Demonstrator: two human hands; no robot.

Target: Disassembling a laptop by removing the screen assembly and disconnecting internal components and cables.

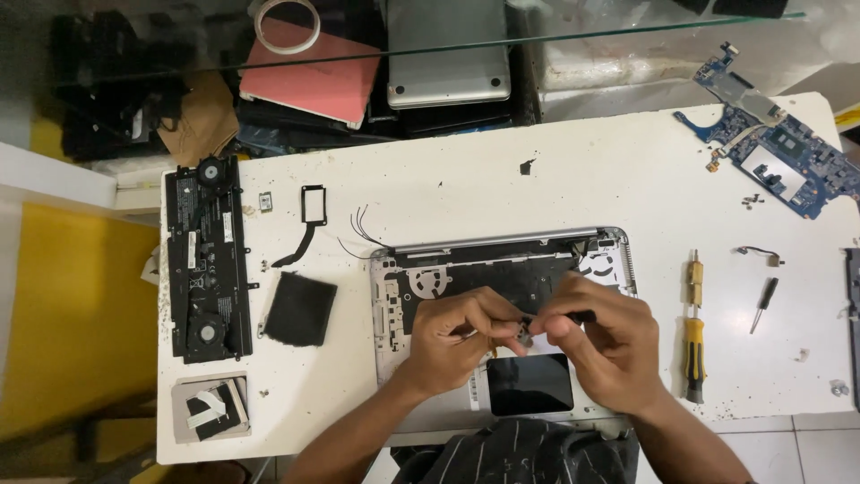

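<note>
Left hand (457,336) and right hand (596,341): fingers pinched together on a small dark part (522,327), held between them | part: just above the opened laptop base (394,296), over its black touchpad (530,384) | white desk (537,170): yellow-handled screwdriver (694,345) right of the laptop; black battery (208,255) far left; blue circuit board (770,148) top right.
</note>
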